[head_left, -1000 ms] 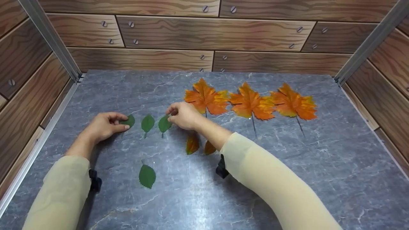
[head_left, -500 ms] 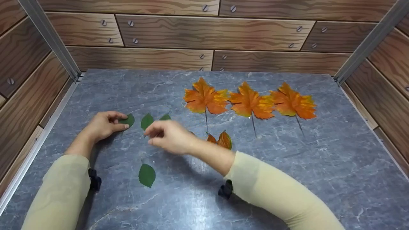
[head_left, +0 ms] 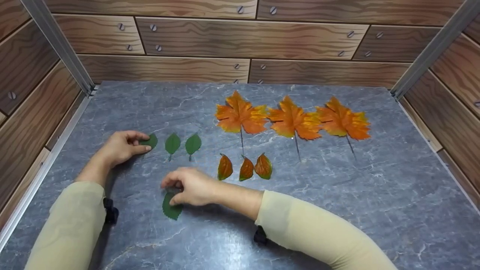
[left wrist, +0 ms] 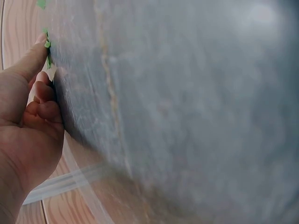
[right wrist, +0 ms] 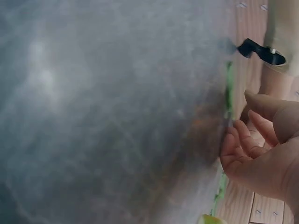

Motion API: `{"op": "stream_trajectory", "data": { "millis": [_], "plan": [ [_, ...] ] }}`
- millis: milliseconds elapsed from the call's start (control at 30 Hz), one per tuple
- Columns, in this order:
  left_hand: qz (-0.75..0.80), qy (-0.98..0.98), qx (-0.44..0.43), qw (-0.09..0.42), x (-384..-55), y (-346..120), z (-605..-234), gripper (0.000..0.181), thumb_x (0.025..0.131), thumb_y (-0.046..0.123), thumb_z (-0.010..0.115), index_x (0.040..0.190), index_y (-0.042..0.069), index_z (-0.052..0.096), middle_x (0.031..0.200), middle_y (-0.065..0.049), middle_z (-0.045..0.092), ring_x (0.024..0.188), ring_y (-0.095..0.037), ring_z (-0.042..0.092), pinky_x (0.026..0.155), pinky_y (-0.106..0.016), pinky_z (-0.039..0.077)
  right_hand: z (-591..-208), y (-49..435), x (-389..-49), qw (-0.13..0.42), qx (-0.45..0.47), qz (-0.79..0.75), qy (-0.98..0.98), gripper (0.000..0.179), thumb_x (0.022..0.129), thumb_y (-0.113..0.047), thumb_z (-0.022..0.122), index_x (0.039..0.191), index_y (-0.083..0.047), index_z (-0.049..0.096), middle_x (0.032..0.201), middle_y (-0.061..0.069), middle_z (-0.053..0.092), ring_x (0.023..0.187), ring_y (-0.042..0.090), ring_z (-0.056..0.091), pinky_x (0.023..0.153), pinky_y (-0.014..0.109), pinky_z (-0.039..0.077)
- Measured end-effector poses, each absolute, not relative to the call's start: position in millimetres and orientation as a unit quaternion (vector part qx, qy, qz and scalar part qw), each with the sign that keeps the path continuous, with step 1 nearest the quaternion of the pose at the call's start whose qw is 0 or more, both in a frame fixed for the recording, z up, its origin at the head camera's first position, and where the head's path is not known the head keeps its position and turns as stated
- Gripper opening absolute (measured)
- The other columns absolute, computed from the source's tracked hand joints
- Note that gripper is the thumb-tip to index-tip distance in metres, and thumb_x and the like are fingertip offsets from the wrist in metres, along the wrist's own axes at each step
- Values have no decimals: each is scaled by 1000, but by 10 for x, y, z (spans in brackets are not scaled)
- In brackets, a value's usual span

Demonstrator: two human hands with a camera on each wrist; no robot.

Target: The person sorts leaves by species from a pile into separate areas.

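Note:
My left hand (head_left: 123, 147) holds a green leaf (head_left: 152, 141) by its edges between thumb and fingers, flat on the table. Two more green leaves, a middle one (head_left: 172, 144) and a right one (head_left: 193, 144), lie beside it in a row. Closer to me lies another green leaf (head_left: 172, 210), its upper part covered by my right hand (head_left: 193, 187). That hand hovers with fingers loosely bent and the thumb over the leaf. In the right wrist view the thumb and fingers stand apart, with the green leaf (right wrist: 229, 88) just beyond them.
Three orange maple leaves, a left (head_left: 242, 114), a middle (head_left: 294, 120) and a right one (head_left: 344, 119), line the back of the marbled table (head_left: 337, 210). Three small brown-orange leaves lie before them, one at the left (head_left: 225, 167). Wood-patterned walls (head_left: 195, 37) enclose the table.
My right hand has left the rightmost green leaf of the row and come down toward me, over the near green leaf. My left hand has stayed in place.

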State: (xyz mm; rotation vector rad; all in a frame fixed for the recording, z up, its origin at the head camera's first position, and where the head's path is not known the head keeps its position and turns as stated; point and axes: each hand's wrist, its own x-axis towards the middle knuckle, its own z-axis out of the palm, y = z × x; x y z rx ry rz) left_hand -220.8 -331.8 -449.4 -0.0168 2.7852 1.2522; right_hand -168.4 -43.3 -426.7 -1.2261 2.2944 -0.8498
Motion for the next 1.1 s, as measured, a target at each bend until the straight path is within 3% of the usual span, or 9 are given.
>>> {"op": "stream_trajectory", "data": {
  "millis": [233, 333, 600, 933, 1100],
  "plan": [
    [404, 913, -9, 51, -2203, -3319, -4486, 41, 98, 21, 79, 132, -1, 71, 88, -2, 58, 81, -20, 51, 70, -29, 42, -4320, -444, -1673, 216, -463, -242, 825, 66, 91, -22, 87, 151, -24, 61, 142, 4, 56, 125, 14, 54, 102, 26, 45],
    [404, 913, -9, 53, -2199, -3311, -4475, 42, 98, 22, 79, 133, -1, 71, 89, -3, 58, 81, -20, 51, 70, -30, 42, -4328, -441, -1678, 212, -474, -220, 826, 68, 91, -25, 87, 153, -24, 59, 145, 4, 53, 129, 15, 51, 106, 27, 42],
    [398, 916, -9, 51, -2208, -3316, -4486, 43, 98, 23, 80, 133, -1, 71, 88, -3, 60, 79, -19, 51, 69, -30, 42, -4325, -441, -1685, 204, -487, -210, 823, 45, 91, -25, 88, 133, -20, 74, 134, 4, 54, 120, 15, 51, 102, 23, 40],
    [400, 915, -10, 46, -2197, -3321, -4505, 44, 98, 23, 80, 132, -2, 71, 87, -3, 59, 78, -18, 51, 68, -29, 42, -4303, -444, -1646, 178, -500, -166, 831, 28, 90, -30, 89, 114, -21, 76, 116, 2, 53, 103, 12, 47, 86, 21, 40],
    [403, 914, -9, 45, -2195, -3319, -4490, 43, 98, 22, 80, 132, -2, 71, 87, -2, 58, 79, -18, 51, 68, -28, 42, -4302, -423, -1640, 177, -501, -170, 830, 20, 91, -31, 87, 105, -21, 77, 116, -1, 51, 103, 12, 44, 87, 21, 37]
  ]
}}
